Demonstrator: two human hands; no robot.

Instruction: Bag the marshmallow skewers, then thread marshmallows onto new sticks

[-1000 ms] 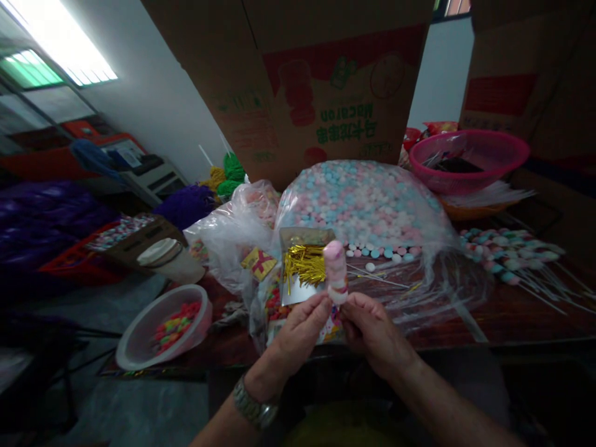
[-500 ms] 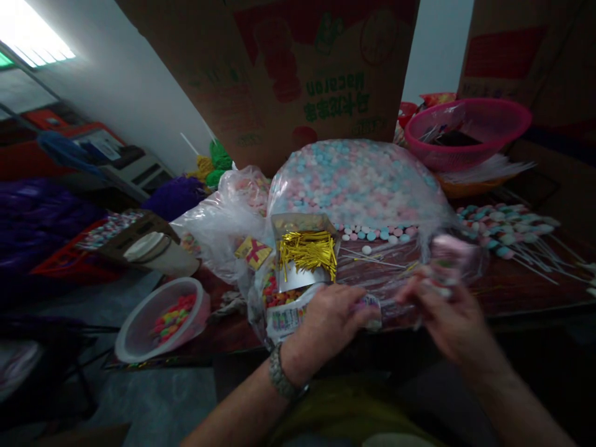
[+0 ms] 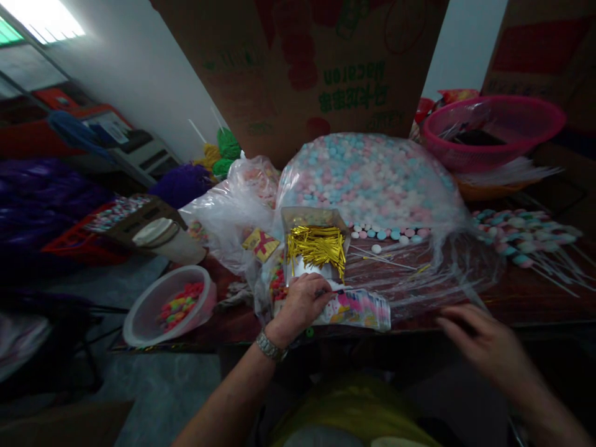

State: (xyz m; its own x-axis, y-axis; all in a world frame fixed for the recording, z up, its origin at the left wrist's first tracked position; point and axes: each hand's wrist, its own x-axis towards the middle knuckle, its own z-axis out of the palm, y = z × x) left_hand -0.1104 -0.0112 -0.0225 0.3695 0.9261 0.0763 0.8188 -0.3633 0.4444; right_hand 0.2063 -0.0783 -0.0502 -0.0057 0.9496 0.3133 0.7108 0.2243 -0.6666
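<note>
My left hand [image 3: 305, 304], with a watch on its wrist, has its fingers closed at the left end of the printed wrappers [image 3: 358, 308] by the table's front edge; what it pinches is too small to name. Just behind it stands a box [image 3: 288, 218] of gold twist ties [image 3: 319, 245]. My right hand [image 3: 475, 332] is off to the right over the front edge, fingers apart and nothing in them. A large clear bag of pastel candies [image 3: 372, 180] lies behind, with a few loose candies [image 3: 376, 248] and white sticks in front of it.
At the left sit a white bowl [image 3: 212, 298] of colourful candies and a pale bucket [image 3: 179, 242]. Candy sticks [image 3: 526, 233] lie at the right, below a pink basket [image 3: 493, 155]. A tall cardboard box [image 3: 279, 81] stands at the back.
My left hand has moved left, uncovering more of the printed wrappers. My right hand has moved right and down and no longer holds the pink packet. The view has shifted slightly.
</note>
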